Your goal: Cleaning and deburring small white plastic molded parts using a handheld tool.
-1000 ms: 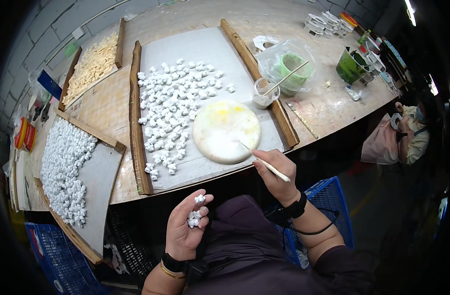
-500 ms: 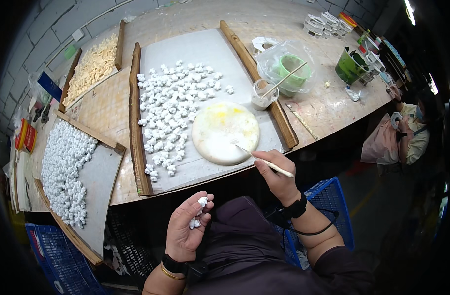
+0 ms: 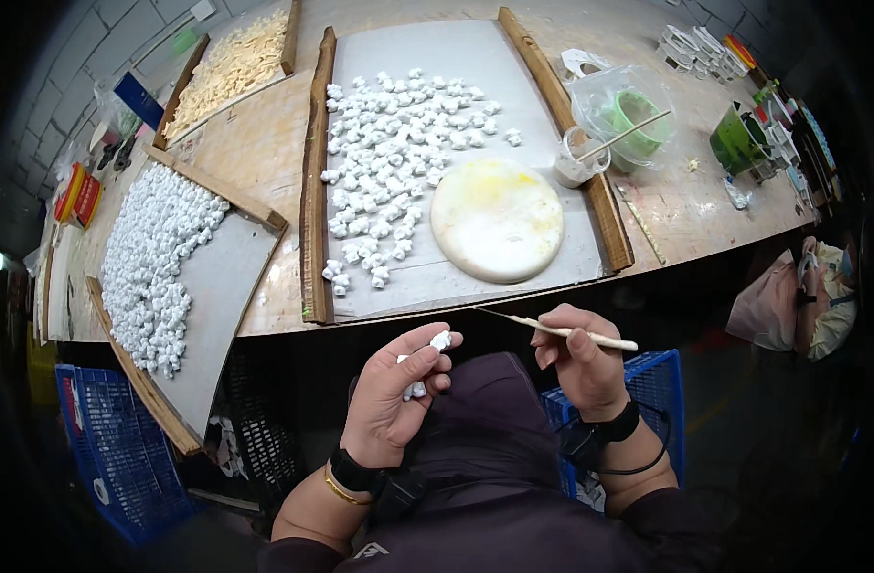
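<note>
My left hand (image 3: 399, 392) is closed round a few small white knobbly pieces (image 3: 441, 341), one pinched at the fingertips and others against the fingers. In my right hand (image 3: 587, 361) is a slim brush (image 3: 590, 336) with a pale handle, its fine tip pointing left toward the left hand, apart from the piece. Just beyond the hands, a round white slab (image 3: 499, 234) with yellow smears lies on a pale sheet (image 3: 427, 48). Many like white pieces (image 3: 380, 177) are spread on that sheet, left of the slab.
Wooden strips (image 3: 318, 181) edge the sheet. At left, a tray (image 3: 241, 286) holds heaped white pieces; cream pieces (image 3: 234, 67) lie behind. A clear cup (image 3: 578, 167) and green bowl (image 3: 638, 119) stand right. Blue crates (image 3: 122, 449) sit below; a person (image 3: 824, 296) is at far right.
The brush tip has left the round slab; my right hand has drawn back toward my left. The table sits higher and further right in view. The left hand still grips the white pieces.
</note>
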`<state>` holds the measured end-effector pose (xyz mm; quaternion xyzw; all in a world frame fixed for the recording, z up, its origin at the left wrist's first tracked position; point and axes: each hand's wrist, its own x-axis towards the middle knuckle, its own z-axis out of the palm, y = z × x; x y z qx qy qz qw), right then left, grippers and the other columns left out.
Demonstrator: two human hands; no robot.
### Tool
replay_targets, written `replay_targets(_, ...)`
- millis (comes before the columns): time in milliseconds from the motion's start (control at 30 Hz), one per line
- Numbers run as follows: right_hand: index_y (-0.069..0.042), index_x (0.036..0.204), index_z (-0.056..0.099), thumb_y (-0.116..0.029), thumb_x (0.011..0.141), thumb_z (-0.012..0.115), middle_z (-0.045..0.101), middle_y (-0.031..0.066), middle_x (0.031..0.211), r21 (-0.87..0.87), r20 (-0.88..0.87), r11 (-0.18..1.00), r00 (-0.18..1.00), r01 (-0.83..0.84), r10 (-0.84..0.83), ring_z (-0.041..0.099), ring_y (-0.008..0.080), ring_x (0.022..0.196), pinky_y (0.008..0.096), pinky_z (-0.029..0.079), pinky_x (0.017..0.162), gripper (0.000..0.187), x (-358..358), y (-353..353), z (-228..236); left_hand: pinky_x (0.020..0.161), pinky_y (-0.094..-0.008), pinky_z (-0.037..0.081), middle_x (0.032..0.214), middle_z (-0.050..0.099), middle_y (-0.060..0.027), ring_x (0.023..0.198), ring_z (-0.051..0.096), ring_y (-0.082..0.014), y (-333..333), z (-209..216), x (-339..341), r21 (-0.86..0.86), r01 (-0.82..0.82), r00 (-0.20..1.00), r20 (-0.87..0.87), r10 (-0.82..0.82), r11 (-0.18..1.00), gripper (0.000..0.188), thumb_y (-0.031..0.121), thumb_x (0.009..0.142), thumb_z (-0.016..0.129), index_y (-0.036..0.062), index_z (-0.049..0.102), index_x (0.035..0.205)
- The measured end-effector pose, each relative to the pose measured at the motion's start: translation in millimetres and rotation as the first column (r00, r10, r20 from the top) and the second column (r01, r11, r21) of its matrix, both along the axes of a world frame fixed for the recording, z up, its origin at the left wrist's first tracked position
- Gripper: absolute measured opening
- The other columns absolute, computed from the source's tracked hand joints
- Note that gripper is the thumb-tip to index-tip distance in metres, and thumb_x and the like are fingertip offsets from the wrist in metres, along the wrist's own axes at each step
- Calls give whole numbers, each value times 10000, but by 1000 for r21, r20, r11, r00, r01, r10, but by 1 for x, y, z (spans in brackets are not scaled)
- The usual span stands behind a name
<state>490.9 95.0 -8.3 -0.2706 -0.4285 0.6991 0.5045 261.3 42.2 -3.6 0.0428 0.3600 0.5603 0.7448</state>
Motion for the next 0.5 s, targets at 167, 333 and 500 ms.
replay_targets(167,27,1058,663,-132,855,644,637,147,951,318,294,943,956,-93,-5,605,198,806,290,483,715,258,-6,-12,7,644,-223,497,1063,651,-152,796,592,-119,-3,1,0,37,0,1000,-8,0,999,295,38,887,618,-30,576,1171)
replay_targets(333,-9,1038,684,-68,791,674,634,132,949,441,449,883,891,-161,-62,621,221,847,297,493,746,255,-8,-11,17,646,-227,506,1045,658,-146,774,594,-115,-4,1,-1,65,-5,1000,14,4,998,287,41,876,644,-37,596,1148)
replay_targets(500,-18,1050,686,-55,779,686,626,126,960,499,464,843,883,-199,-66,622,211,843,288,495,743,274,-10,-10,17,631,-230,505,1025,659,-145,763,592,-118,-3,2,-1,75,3,999,32,-5,997,292,45,874,649,-38,599,1149)
